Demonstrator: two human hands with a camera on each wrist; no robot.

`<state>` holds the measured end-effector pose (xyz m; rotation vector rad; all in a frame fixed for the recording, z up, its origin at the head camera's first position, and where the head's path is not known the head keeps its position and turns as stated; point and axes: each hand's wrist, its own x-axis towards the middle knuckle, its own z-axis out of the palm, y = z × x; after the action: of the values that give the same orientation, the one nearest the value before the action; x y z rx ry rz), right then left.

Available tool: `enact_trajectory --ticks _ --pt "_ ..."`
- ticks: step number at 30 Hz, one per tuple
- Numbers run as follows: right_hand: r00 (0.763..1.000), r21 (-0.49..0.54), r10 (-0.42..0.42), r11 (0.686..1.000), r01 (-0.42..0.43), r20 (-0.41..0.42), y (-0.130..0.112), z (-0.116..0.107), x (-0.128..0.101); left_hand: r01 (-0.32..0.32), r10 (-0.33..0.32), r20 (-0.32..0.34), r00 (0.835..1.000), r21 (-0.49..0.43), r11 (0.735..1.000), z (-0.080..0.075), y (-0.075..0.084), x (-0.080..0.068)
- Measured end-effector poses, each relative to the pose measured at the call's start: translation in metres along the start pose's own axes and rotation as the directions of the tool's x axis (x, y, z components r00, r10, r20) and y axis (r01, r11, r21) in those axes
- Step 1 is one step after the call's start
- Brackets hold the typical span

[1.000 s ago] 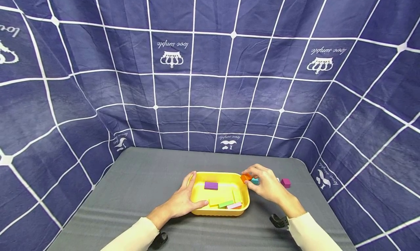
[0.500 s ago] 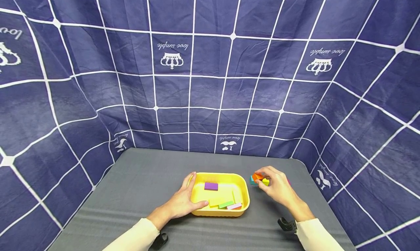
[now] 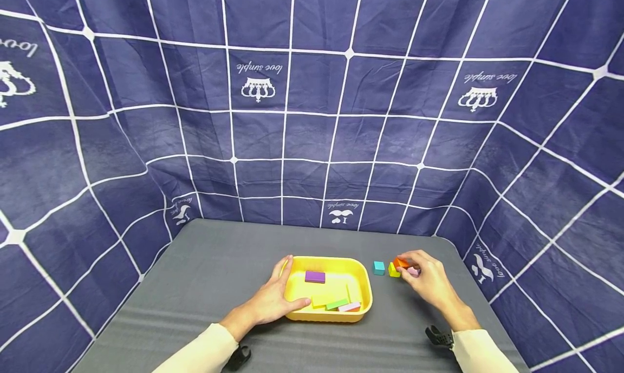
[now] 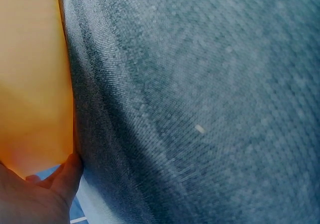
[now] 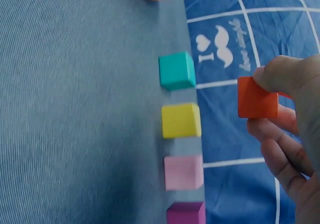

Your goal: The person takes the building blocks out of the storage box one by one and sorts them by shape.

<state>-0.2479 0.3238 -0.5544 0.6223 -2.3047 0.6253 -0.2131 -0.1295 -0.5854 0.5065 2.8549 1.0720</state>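
My right hand (image 3: 423,278) pinches an orange cube (image 3: 401,263) (image 5: 257,98) just above the grey table, over a row of small cubes. In the right wrist view that row runs teal cube (image 5: 176,70), yellow cube (image 5: 181,120), pink cube (image 5: 183,172), purple cube (image 5: 186,214). From the head camera the teal cube (image 3: 378,267) and yellow cube (image 3: 392,270) show left of the hand. My left hand (image 3: 273,301) grips the near left corner of a yellow tray (image 3: 362,308), fingers along the rim and thumb inside. The tray holds a purple block (image 3: 314,276) and several flat blocks.
The grey table (image 3: 214,264) is walled on three sides by a navy cloth with white grid lines (image 3: 312,124). The tray's yellow side (image 4: 30,84) fills the left of the left wrist view, with grey mat beside it.
My right hand has carried the orange cube from the tray's far right corner rightward, past the teal cube, to above the row of cubes. The left hand has stayed on the tray.
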Motion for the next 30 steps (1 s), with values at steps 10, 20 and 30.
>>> enact_trajectory --ticks 10,20,30 --pt "0.997 -0.044 0.061 0.997 -0.063 -0.044 0.022 -0.013 -0.007 0.001 -0.001 0.000 1.000 0.001 1.000 -0.001 0.001 0.000" --pt "0.991 -0.108 0.111 0.987 -0.119 -0.078 0.050 -0.022 -0.016 -0.003 0.003 -0.011 1.000 0.001 1.000 -0.002 0.003 -0.001" --pt "0.980 -0.109 0.185 0.975 -0.192 -0.073 0.068 -0.033 -0.026 -0.008 0.008 -0.005 1.000 -0.007 1.000 -0.002 0.003 -0.001"
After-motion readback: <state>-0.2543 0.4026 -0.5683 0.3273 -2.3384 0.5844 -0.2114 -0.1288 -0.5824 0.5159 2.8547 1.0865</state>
